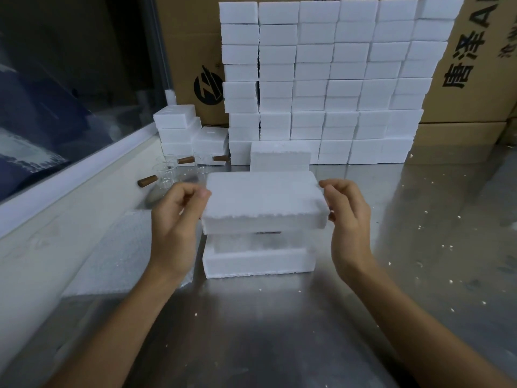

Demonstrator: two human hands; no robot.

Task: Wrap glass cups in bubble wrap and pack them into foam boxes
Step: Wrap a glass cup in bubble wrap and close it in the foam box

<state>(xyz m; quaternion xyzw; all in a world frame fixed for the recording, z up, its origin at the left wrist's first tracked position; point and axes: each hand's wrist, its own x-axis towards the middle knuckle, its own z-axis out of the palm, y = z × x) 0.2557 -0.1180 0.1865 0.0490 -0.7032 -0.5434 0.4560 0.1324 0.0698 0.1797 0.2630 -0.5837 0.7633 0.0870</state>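
Closing step, as I read it: a white rectangular foam lid (264, 200) is held level above the white foam box base (258, 261), which sits on the brushed steel worktop (279, 331) about mid-width, nearer the front edge than the back. Left hand (176, 217) pinches the lid's left end, thumb and curled fingers on the foam; right hand (347, 217) pinches the right end the same way. Lid is clear of the base, a gap showing between them; something dark shows in that gap, possibly a wooden handle, but I cannot tell whether a wrapped cup lies inside. Next move likely calls for lowering the lid squarely so its rough edges meet the base rim on all sides, with light pressure, since foam crumbles; white crumbs already dot the worktop. Clear glass cups with brown wooden handles (167, 175) stand toward the back left, beyond the left hand. A sheet of bubble wrap (117, 247) lies along the left edge. A wall of stacked white foam boxes (321, 79) fills the back edge, before brown cardboard cartons (470, 65).
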